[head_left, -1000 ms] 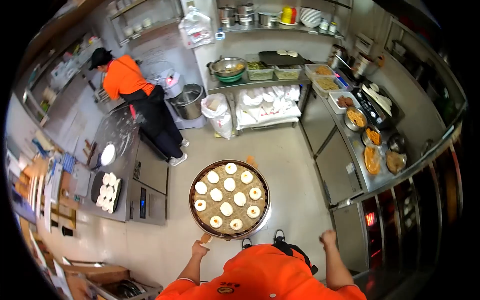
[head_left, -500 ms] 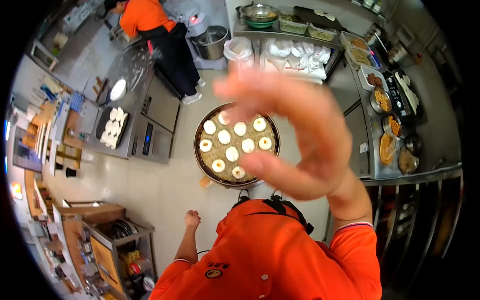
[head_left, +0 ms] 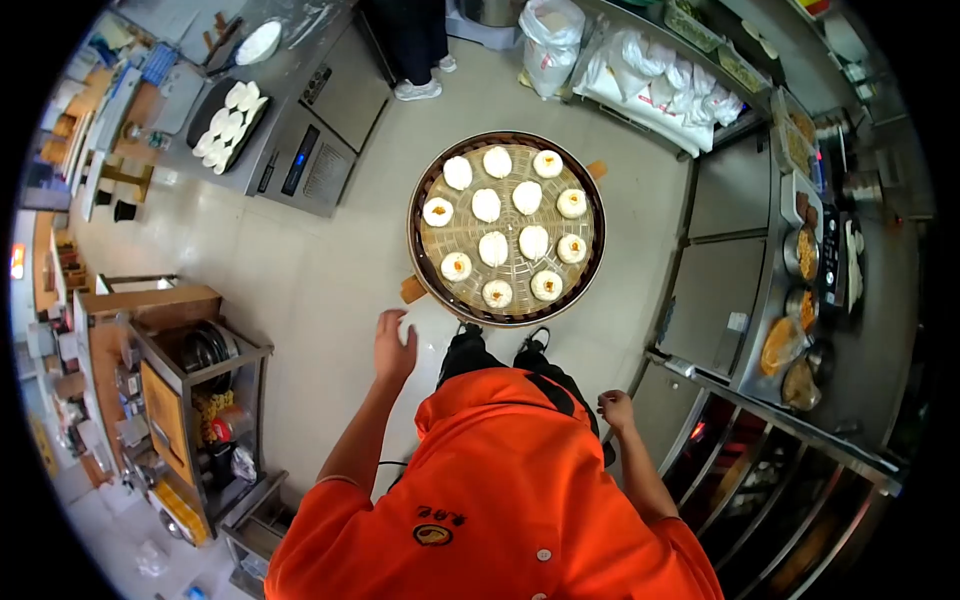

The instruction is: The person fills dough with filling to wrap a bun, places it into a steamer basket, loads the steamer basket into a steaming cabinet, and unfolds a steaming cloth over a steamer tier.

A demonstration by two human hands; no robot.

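Holds the left hand open and empty — fingers parted, just short of the wooden handle. Hangs the right hand at near right, too small to tell whether curled or spread. And straight ahead, beyond the shoes — a round steamer tray dotted with white buns, some orange-topped.

Bright light; soft sheen on the smooth beige floor beside the bare left fingers; fisheye-bent edges, black corners.
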